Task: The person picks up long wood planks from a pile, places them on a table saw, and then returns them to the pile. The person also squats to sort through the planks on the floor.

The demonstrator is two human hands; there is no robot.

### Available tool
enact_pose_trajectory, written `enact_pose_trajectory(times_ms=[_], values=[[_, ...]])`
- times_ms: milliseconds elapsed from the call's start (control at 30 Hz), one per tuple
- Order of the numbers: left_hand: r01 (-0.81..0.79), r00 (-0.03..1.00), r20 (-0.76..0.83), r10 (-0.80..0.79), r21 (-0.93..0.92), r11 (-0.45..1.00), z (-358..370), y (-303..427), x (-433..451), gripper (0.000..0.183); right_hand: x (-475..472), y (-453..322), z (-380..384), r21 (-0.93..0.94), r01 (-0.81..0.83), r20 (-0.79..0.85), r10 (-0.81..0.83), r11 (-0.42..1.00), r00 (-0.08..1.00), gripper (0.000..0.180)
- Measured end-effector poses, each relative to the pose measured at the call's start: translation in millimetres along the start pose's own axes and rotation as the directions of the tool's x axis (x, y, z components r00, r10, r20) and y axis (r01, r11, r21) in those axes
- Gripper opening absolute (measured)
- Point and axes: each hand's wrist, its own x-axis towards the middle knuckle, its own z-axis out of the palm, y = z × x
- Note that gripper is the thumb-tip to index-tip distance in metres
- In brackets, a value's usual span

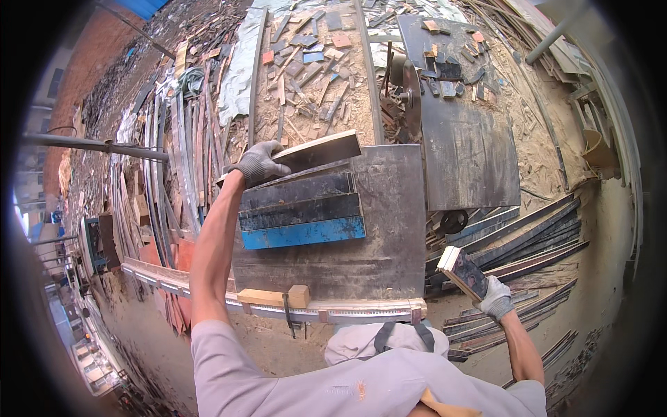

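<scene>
My left hand (260,164), in a grey knitted glove, grips a dark-faced plywood board (325,152) by its left part. The board is held at the far edge of several boards that lie side by side on a worn dark table panel (393,219). Among those boards are a black-faced one (302,212) and a blue-faced one (302,233), the nearest to me. Out to the right, past the table's edge, my gloved right hand (496,298) holds short plywood pieces (464,273) with pale layered edges; their exact number is unclear.
A circular saw blade (412,99) stands upright beside a second table panel (469,156). Wood offcuts (312,68) litter the sawdust beyond. A rail with a measuring tape (359,314) and a wooden block (298,296) line the near edge. Long boards (521,240) lie at right; a metal pole (94,145) juts in left.
</scene>
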Motion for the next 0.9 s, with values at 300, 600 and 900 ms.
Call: enact_pose_trajectory(times_ms=[300, 600, 900], values=[[0.042, 0.941, 0.331, -0.072, 0.098, 0.994, 28.2, -91.7, 109.0, 0.077, 10.1, -32.7, -21.7, -0.059, 0.068, 0.008, -0.068, 0.996, 0.998, 0.064], [0.069, 0.882, 0.47, -0.028, -0.07, 0.995, 39.3, -93.3, 105.4, 0.07, 37.2, -60.9, -28.6, -0.096, 0.199, 0.023, -0.198, 0.975, 0.98, 0.052], [-0.42, 0.887, -0.176, 0.427, 0.077, 0.904, 130.2, 3.9, -32.4, 0.089, 61.5, -142.8, 8.2, -0.214, 0.393, 0.05, -0.391, 0.894, 0.919, 0.042]])
